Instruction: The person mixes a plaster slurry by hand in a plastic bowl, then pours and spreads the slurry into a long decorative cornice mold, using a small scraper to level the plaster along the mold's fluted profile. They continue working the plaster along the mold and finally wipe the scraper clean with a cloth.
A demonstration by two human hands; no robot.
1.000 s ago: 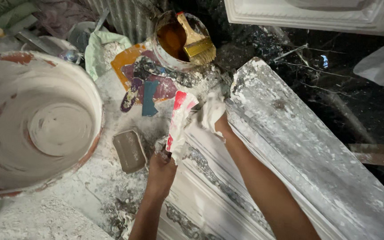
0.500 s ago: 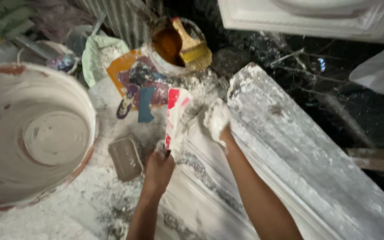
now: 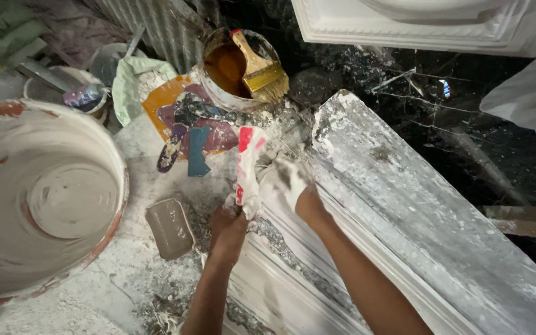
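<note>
Clearly my left hand [image 3: 227, 226] pinched the red-and-white cloth [image 3: 247, 162], my plaster-caked right hand [image 3: 286, 183] gripping its folds; I judged wet plaster could smear the moulding [image 3: 404, 211].

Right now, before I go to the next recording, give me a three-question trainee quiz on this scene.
1. True or false: the brush rests on the rim of the tin of brown liquid.
2. What does the left hand grip?
A. the rag
B. a hammer
C. a bottle
3. Which hand is coated in white plaster?

Key: 1 true; 2 A; 3 the right hand, on the moulding.
</note>
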